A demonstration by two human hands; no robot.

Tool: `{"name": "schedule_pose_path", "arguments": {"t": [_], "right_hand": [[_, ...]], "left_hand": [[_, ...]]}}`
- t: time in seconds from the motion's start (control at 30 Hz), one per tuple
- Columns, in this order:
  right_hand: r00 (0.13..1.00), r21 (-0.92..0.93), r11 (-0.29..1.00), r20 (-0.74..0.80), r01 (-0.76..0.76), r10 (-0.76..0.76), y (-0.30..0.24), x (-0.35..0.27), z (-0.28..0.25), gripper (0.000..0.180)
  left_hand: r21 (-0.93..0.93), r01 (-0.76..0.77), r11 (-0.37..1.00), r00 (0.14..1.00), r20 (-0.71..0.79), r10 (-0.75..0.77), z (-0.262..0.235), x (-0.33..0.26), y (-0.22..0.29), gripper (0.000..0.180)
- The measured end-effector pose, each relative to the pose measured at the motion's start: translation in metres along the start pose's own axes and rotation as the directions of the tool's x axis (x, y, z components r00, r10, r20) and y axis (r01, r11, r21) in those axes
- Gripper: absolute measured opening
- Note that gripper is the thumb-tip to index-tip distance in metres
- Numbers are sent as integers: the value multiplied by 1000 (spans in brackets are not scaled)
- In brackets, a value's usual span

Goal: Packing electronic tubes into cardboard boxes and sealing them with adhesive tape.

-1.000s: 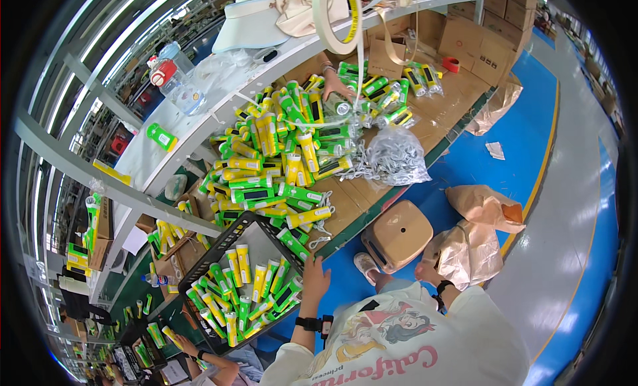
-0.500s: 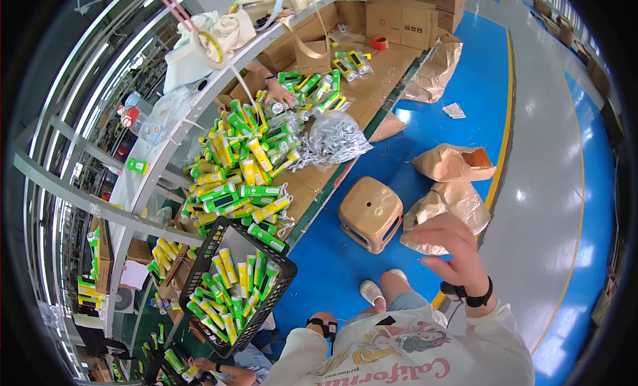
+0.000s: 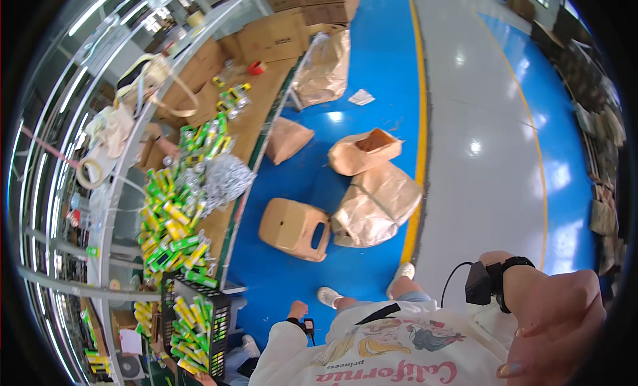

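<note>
My right hand (image 3: pixel 558 313) is raised close at the lower right, bent at the wrist and smeared, so its finger pose is unclear. A dark device on a black strap (image 3: pixel 488 283) sits at that wrist. My left hand (image 3: pixel 298 310) hangs low beside my shirt, fingers curled in, with nothing visible in it. It is nearest to the black crate (image 3: pixel 219 326), which holds several green and yellow flashlights (image 3: pixel 189 326). Neither hand touches anything on the bench. There, a heap of similar flashlights (image 3: pixel 173 220) lies beside a clear bag of grey cords (image 3: pixel 227 180).
A tan plastic stool (image 3: pixel 292 226) stands on the blue floor near brown paper bags (image 3: pixel 375 206). Another person's hand (image 3: pixel 166 145) reaches into the heap. Cardboard boxes (image 3: pixel 272 37) and a red tape roll (image 3: pixel 256 67) lie farther off. A yellow line (image 3: pixel 420 120) borders the grey walkway.
My view has swung right, so the bench and crate sit farther left. My right hand has come nearer and to the right. The stool looks turned through the shifted view.
</note>
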State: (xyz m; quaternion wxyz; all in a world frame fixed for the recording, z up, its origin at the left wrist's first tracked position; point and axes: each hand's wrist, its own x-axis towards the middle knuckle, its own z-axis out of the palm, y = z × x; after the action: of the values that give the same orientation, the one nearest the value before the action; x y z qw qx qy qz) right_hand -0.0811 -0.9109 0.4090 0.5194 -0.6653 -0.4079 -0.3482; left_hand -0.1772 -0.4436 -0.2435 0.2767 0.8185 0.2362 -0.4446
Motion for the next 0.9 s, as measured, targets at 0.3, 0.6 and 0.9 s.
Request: {"name": "schedule_pose_path", "arguments": {"t": [0.3,0.6,0.9], "right_hand": [[986,-261,956,-136,-133,99,25,-9,-111,23],[947,-342,919,-307,-197,89,83,-7,-198,25],[959,-273,956,-284,-103,22,185,19,-251,27]], "left_hand": [[-130,-498,857,862,36,506,53,8,312,33],[-50,-338,940,941,-16,338,17,54,340,19],[-226,-129,966,935,297,195,25,73,373,15]]}}
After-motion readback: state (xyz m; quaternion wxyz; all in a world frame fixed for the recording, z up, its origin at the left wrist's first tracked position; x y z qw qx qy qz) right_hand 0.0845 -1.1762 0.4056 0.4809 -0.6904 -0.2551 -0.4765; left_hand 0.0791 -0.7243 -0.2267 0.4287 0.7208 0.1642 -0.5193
